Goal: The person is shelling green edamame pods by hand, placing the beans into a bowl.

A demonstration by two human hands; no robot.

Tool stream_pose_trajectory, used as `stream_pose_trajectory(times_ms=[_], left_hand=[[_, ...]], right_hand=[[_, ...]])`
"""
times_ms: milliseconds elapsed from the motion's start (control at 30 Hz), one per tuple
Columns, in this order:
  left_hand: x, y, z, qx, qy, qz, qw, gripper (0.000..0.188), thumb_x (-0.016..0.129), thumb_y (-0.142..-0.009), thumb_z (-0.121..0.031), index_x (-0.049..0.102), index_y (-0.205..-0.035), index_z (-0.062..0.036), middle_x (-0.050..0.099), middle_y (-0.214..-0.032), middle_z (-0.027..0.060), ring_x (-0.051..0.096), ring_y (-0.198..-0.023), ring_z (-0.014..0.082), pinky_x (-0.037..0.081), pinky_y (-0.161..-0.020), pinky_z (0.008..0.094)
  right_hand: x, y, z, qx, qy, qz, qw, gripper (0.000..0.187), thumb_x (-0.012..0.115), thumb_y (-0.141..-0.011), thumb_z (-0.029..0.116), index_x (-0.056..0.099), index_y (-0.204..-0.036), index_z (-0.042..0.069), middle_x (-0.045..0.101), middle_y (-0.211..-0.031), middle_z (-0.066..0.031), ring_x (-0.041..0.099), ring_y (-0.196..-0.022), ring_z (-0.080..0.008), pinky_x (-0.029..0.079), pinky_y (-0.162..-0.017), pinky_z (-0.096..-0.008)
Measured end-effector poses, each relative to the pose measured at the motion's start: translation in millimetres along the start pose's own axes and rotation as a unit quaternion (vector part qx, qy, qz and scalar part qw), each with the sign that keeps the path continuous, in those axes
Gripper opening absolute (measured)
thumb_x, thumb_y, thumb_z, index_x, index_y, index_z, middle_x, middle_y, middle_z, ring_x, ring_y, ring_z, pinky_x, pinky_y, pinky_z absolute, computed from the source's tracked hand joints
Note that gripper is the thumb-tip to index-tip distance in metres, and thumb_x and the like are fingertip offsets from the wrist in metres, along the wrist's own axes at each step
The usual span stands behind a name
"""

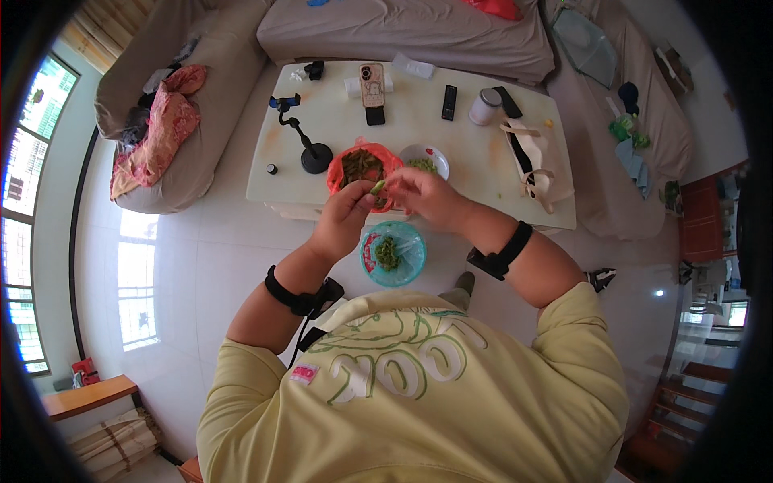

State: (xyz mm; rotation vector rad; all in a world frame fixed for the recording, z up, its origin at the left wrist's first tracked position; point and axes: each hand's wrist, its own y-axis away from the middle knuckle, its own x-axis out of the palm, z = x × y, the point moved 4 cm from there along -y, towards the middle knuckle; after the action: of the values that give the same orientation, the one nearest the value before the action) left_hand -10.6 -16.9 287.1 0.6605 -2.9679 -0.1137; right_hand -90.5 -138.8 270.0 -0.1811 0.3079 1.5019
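Beige-covered sofas line the back and sides of the room; glossy pale floor tiles surround a cream-topped rectangular bench. We find the small green pod in the air over the bench's near edge, pinched by the bare left hand. The bare right hand has bent fingers close to the pod; we cannot tell whether they grip it.

Step in hand, our judgement: opening or trimming one pod with both hands. The next move seems to call for a firm left pinch and a small right-hand pull, then parting the pieces.

Clearances: the crumpled red plastic bag of brownish-green pods sits at the near edge, just under the hands. The round white plate holding green pieces is just to its right. Below the edge stands the round teal plastic bin, green scraps inside. We note a wide gap between plate and cream fabric tote bag; at left, the black round-based phone stand crowds the red bag.
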Motion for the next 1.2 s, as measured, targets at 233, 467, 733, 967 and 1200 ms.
stream_pose_trajectory(times_ms=[233, 467, 733, 967, 1200], left_hand=[[6, 2, -25, 0.190, -0.253, -0.090, 0.944, 0.016, 0.054, -0.073, -0.003, 0.054, -0.089, -0.0003, 0.056, -0.075, 0.0117, 0.055, -0.065, 0.0239, 0.044, -0.059, 0.0298], [6, 4, -30, 0.211, -0.343, -0.101, 0.910, 0.014, 0.060, -0.071, -0.004, 0.055, -0.082, 0.0008, 0.053, -0.068, 0.0099, 0.051, -0.058, 0.0183, 0.041, -0.053, 0.0269], [2, 4, -30, 0.214, -0.378, -0.109, 0.894, 0.012, 0.059, -0.068, -0.009, 0.058, -0.079, -0.0042, 0.054, -0.067, 0.0098, 0.054, -0.063, 0.0279, 0.043, -0.054, 0.0350], [3, 7, -29, 0.246, -0.415, -0.115, 0.868, 0.012, 0.058, -0.068, -0.009, 0.057, -0.079, -0.0046, 0.056, -0.068, 0.0101, 0.054, -0.064, 0.0290, 0.043, -0.054, 0.0363], [11, 10, -36, 0.273, -0.380, -0.124, 0.875, 0.008, 0.056, -0.068, -0.003, 0.054, -0.076, -0.0020, 0.053, -0.063, 0.0142, 0.051, -0.060, 0.0324, 0.041, -0.053, 0.0363]], right_hand=[[-6, 9, 54, -0.080, -0.043, -0.145, 0.985, 0.015, 0.058, -0.075, 0.010, 0.053, -0.086, 0.002, 0.056, -0.069, -0.0039, 0.052, -0.061, -0.0096, 0.043, -0.054, -0.0239], [-4, 9, 61, -0.151, 0.050, -0.151, 0.976, 0.011, 0.058, -0.072, 0.001, 0.051, -0.080, 0.002, 0.056, -0.070, -0.0088, 0.055, -0.061, -0.0146, 0.043, -0.055, -0.0248], [1, 4, 57, -0.147, 0.044, -0.132, 0.979, 0.014, 0.060, -0.070, 0.002, 0.050, -0.080, 0.003, 0.053, -0.063, -0.0076, 0.051, -0.055, -0.0150, 0.041, -0.050, -0.0268], [3, 6, 55, -0.160, 0.053, -0.178, 0.969, 0.016, 0.062, -0.069, 0.004, 0.049, -0.078, 0.003, 0.053, -0.063, -0.0079, 0.052, -0.054, -0.0160, 0.041, -0.050, -0.0268], [1, 12, 66, -0.147, 0.079, -0.190, 0.967, 0.018, 0.063, -0.068, 0.004, 0.048, -0.077, 0.002, 0.053, -0.063, -0.0086, 0.054, -0.055, -0.0166, 0.041, -0.049, -0.0275]])
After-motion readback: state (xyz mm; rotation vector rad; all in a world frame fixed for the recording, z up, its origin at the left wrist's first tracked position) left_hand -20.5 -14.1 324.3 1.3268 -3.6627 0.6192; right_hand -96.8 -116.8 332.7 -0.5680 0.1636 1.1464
